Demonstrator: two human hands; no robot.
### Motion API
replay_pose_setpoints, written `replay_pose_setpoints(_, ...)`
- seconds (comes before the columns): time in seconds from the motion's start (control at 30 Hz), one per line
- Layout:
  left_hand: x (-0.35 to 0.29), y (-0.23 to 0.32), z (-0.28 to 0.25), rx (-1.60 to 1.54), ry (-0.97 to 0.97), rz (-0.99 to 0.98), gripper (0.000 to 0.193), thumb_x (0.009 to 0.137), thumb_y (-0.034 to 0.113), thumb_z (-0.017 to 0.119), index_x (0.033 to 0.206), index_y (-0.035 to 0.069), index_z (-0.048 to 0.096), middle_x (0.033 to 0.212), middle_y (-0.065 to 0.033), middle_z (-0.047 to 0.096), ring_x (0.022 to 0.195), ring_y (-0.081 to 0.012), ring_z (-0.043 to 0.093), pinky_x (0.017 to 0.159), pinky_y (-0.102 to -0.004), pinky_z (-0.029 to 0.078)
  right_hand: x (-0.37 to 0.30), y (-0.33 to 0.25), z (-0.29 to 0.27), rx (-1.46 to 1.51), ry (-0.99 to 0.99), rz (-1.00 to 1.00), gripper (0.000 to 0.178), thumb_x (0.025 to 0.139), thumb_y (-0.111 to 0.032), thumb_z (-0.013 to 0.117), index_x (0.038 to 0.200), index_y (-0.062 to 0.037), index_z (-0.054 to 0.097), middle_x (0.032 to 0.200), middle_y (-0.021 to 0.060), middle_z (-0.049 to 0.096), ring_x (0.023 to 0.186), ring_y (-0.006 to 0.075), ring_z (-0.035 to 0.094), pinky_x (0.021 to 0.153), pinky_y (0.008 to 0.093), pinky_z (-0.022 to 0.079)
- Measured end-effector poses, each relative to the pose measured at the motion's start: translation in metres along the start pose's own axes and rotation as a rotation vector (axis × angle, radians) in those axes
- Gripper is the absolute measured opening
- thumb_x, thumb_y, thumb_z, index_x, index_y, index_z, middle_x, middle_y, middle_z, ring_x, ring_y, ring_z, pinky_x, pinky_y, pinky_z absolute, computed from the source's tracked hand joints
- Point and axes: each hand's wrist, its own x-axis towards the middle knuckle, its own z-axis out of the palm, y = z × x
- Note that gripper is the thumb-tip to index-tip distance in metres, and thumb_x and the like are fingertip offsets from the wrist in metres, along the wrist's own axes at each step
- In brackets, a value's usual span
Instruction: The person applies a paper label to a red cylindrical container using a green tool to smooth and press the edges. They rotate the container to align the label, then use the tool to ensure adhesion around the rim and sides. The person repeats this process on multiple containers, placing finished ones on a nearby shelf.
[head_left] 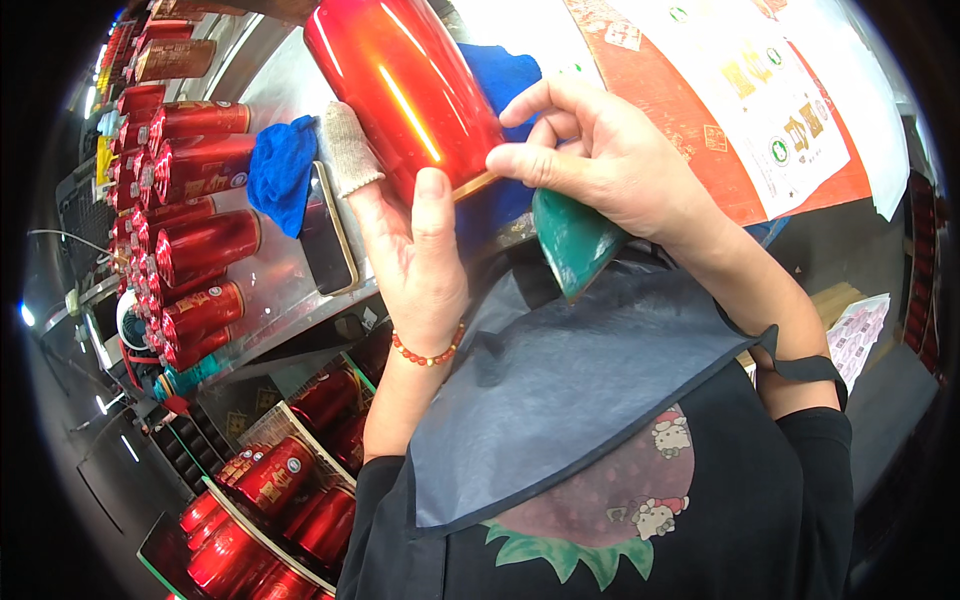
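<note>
A glossy red bottle (395, 90) lies tilted at the top middle, its base toward me. My left hand (425, 275) is closed around its left side, thumb pressed near the base rim. A knitted beige finger cover (347, 150) sits on one finger of that hand. At the base's right edge, my right hand (625, 165) brings thumb and index finger against or very near the bottle. Tucked under the same hand is a smooth green wedge-shaped scraper (575, 243); the fingers gripping it are mostly hidden.
Left of the bottle are a crumpled blue cloth (281, 170) and a phone (330, 235). Several red bottles (208, 165) line the left; more fill crates (262, 525) below. Another blue cloth (502, 75) lies behind the bottle. Printed sheets (790, 125) cover an orange-red surface (735, 190) at right.
</note>
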Motion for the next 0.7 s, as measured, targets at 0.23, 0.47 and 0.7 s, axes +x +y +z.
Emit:
replay_pose_setpoints(0.23, -0.012, -0.001, -0.016, -0.042, 0.029, -0.029, 0.062, 0.103, 0.002, 0.048, 0.16, -0.001, 0.022, 0.164, -0.0174, 0.028, 0.151, -0.0262, 0.03, 0.122, -0.0402, 0.026, 0.001, -0.004, -0.001, 0.062, -0.019, 0.06, 0.036, 0.093, -0.017, 0.078, 0.118, -0.0018, 0.056, 0.082, -0.0013, 0.061, 0.078, 0.0037, 0.058, 0.069, 0.0191, 0.047)
replay_pose_setpoints(0.47, -0.019, -0.017, -0.03, 0.204, 0.012, 0.135, 0.085, 0.087, 0.012, 0.079, 0.156, -0.003, 0.032, 0.157, -0.0207, 0.038, 0.145, -0.0302, 0.041, 0.119, -0.0426, 0.034, 0.005, -0.001, -0.013, -0.008, 0.054, 0.033, 0.034, 0.096, -0.028, 0.072, 0.12, -0.0067, 0.06, 0.083, -0.0019, 0.063, 0.081, 0.0028, 0.058, 0.074, 0.0177, 0.045)
replay_pose_setpoints(0.7, -0.011, -0.028, -0.029, 0.377, 0.014, 0.211, 0.089, 0.087, 0.021, 0.083, 0.156, -0.002, 0.032, 0.158, -0.0207, 0.037, 0.139, -0.0308, 0.048, 0.112, -0.0398, 0.042, 0.011, 0.0, -0.008, -0.024, 0.006, 0.027, 0.046, 0.097, -0.025, 0.072, 0.134, -0.0027, 0.056, 0.082, -0.002, 0.061, 0.08, 0.0043, 0.058, 0.074, 0.0196, 0.046)
